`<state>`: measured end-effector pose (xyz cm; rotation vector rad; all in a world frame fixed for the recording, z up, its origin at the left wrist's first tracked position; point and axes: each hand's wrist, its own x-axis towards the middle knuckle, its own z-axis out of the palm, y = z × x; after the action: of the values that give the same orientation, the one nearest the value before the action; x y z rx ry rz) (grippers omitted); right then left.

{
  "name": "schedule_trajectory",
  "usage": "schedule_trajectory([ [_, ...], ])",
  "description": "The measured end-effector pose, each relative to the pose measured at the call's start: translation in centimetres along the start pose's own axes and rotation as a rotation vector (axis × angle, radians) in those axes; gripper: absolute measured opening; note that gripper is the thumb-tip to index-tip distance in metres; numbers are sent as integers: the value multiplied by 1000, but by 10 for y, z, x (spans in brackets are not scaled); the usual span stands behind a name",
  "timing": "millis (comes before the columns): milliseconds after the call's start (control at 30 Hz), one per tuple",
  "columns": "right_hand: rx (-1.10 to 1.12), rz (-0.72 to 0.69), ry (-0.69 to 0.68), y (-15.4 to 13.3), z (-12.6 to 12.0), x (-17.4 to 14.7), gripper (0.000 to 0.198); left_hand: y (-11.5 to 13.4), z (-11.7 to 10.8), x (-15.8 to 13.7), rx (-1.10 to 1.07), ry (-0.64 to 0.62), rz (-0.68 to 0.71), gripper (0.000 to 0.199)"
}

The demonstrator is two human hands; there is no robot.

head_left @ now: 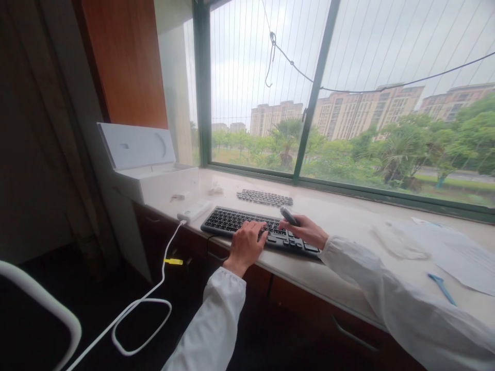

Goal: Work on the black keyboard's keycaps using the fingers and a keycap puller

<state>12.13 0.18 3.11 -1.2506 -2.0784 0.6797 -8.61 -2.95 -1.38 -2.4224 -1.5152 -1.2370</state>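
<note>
The dark keyboard (224, 220) lies along the near edge of the counter (340, 281), its long side roughly parallel to that edge. The left hand (246, 245) rests over the middle of the keyboard's near side, palm down; its fingers are loosely bent, slightly spread and not closed around anything visible. The right hand (307, 230), above the keyboard's right portion, has its fingers closed around a dark grey handheld tool (289, 215) with a paler tip, which points up and toward the far edge. Both forearms are covered by white sleeves (226, 309).

Between the keyboard and the far edge, loose keycaps (265, 198) are set out in rows. At the counter's left end stands an open white box (166, 183), its lid raised; nearer the keyboard, beside its left end, lies a white power strip (194, 210), from which a white cable (165, 260) bearing a yellow tag (174, 262) hangs over the near edge. Toward the counter's right end are a crumpled clear bag (400, 243), sheets of paper (464, 252) and a small blue implement (443, 289). A green-framed window (296, 178) borders the far edge.
</note>
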Motion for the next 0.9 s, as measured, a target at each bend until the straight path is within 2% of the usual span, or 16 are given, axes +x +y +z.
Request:
schedule_trajectory([
  [167,176,23,-77,-1,7,-6,53,14,-2,2,-101,18,18,40],
  [300,211,-28,-136,-2,6,-11,47,16,0,7,-205,32,-4,32],
  [400,311,-10,-149,1,5,-13,45,11,-2,11,-273,59,-38,29],
  [600,423,-41,-154,-2,6,-17,42,11,-19,18,-322,194,-48,31],
  [767,443,-71,-265,-11,5,-21,44,20,-29,24,-342,230,-51,31],
  [900,625,38,-325,-7,10,-22,46,24,-30,27,-338,223,-53,30],
])
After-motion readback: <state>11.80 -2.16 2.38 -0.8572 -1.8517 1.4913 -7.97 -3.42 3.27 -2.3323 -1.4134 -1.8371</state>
